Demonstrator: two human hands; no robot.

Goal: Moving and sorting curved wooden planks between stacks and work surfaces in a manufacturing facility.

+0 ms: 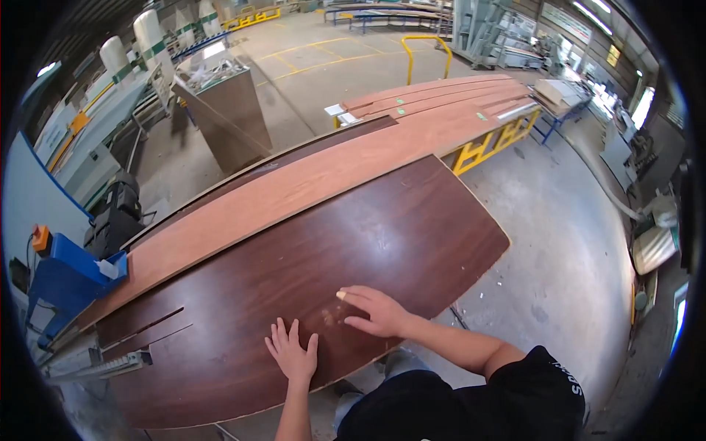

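Note:
A large dark brown wood-grain panel (pixel 353 242) lies in front of me, its top glossy. My left hand (pixel 293 356) rests on it near the close edge, fingers spread and holding nothing. To the right, my right hand (pixel 373 310) is over the panel with fingers stretched and the thumb apart. A small pale yellow patch (pixel 341 295) shows at a fingertip; whether it is a wrap or a loose bit I cannot tell. Light brown marks (pixel 329 317) appear on the panel between the hands. Two dark slots (pixel 151 327) run into the panel's left end.
A long pinkish-brown board (pixel 294 180) lies beyond the panel, leading to several similar strips (pixel 448 92) on a yellow-framed stand (pixel 494 141). A blue machine (pixel 72 275) with an orange box stands at left, near a metal rail (pixel 110 364). Farther back is a tall brown bin (pixel 224 121).

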